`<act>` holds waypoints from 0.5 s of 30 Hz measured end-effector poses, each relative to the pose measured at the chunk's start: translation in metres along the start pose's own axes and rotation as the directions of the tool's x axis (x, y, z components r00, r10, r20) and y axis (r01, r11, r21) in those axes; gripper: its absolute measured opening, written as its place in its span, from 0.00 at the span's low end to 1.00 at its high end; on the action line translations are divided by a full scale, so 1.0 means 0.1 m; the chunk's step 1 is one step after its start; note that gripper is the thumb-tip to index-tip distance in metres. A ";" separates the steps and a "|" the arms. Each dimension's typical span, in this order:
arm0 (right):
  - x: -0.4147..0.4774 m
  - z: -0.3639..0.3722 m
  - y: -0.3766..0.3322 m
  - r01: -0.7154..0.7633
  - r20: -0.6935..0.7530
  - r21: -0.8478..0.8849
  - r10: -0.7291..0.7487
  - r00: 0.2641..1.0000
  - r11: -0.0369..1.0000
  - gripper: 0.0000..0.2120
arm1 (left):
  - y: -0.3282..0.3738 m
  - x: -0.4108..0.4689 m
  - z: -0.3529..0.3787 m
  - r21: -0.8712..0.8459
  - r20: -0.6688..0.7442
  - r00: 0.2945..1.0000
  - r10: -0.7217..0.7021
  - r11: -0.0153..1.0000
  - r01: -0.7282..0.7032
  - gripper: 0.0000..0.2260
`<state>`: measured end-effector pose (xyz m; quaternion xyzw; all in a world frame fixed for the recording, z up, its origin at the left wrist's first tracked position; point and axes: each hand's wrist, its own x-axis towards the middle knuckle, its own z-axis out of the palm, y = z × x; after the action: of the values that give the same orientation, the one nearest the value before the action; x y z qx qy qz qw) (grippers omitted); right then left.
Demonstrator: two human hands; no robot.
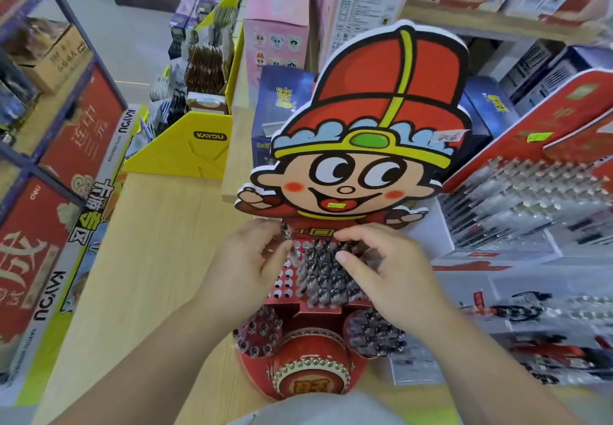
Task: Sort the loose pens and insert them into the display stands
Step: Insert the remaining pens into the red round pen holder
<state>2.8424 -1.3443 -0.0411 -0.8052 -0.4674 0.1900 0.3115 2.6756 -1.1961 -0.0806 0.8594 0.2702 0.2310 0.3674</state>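
Your left hand [245, 265] pinches one pen [289, 242] at the upper left of the display stand [365, 109], a red cartoon-figure cutout on the wooden counter [149, 275]. Your right hand [384, 278] curls over the packed dark pens [325, 275]; whether it grasps one cannot be told. White holes [282, 283] show just left of these pens, with bare counter beyond and a pen rack [530, 199] close on the right.

bare wooden tabletop [159, 258] left of display stand [331, 292], pen racks [530, 205] crowding right
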 end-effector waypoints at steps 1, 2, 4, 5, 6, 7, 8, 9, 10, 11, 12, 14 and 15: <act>0.00 0.00 0.00 -0.004 0.001 0.003 0.004 1.000 1.000 0.11 | -0.01 0.00 0.00 0.029 0.020 1.000 0.023 0.999 -0.023 0.07; 0.00 0.00 0.01 -0.007 0.002 0.004 0.007 1.000 1.000 0.11 | -0.03 0.00 0.00 0.060 0.046 0.998 0.045 0.997 -0.048 0.04; 0.00 0.00 0.01 -0.011 0.002 0.009 0.011 1.000 1.000 0.11 | -0.04 0.01 0.02 0.096 0.095 0.992 0.083 0.991 -0.092 0.03; -0.01 0.00 0.01 -0.012 0.002 0.014 0.012 1.000 1.000 0.11 | -0.05 0.01 0.05 0.097 0.116 0.989 0.097 0.989 -0.109 0.06; -0.01 -0.01 0.01 -0.012 0.001 0.020 0.012 1.000 1.000 0.11 | -0.06 0.01 0.07 0.096 0.129 0.987 0.098 0.989 -0.111 0.07; -0.02 -0.01 0.01 -0.013 0.002 0.024 0.013 1.000 1.000 0.11 | -0.06 0.01 0.08 0.093 0.133 0.986 0.097 0.990 -0.109 0.08; -0.02 -0.01 0.01 -0.013 0.004 0.025 0.013 1.000 1.000 0.11 | -0.05 0.02 0.08 0.093 0.137 0.987 0.089 0.990 -0.103 0.08; -0.02 -0.02 0.01 -0.013 0.005 0.023 0.013 1.000 1.000 0.11 | -0.05 0.03 0.08 0.094 0.136 0.987 0.087 0.991 -0.100 0.07; -0.03 -0.02 0.01 -0.012 0.005 0.021 0.012 1.000 1.000 0.11 | -0.05 0.04 0.08 0.101 0.140 0.987 0.082 0.990 -0.096 0.07; -0.03 -0.02 0.01 -0.012 0.005 0.021 0.012 1.000 1.000 0.11 | -0.05 0.06 0.08 0.110 0.142 0.986 0.081 0.989 -0.097 0.07; -0.03 -0.03 0.01 -0.013 0.005 0.024 0.013 1.000 1.000 0.11 | -0.05 0.07 0.08 0.118 0.148 0.986 0.081 0.988 -0.099 0.07; -0.04 -0.03 0.00 -0.016 0.006 0.030 0.016 1.000 0.999 0.12 | -0.04 0.10 0.07 0.127 0.158 0.983 0.093 0.985 -0.114 0.06; -0.04 -0.03 0.01 -0.017 0.006 0.032 0.017 1.000 0.999 0.12 | -0.04 0.12 0.07 0.131 0.170 0.980 0.101 0.984 -0.124 0.05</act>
<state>2.8423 -1.3487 -0.0396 -0.8035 -0.4584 0.2027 0.3214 2.6871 -1.1895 -0.0856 0.9131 0.2059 0.1609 0.3130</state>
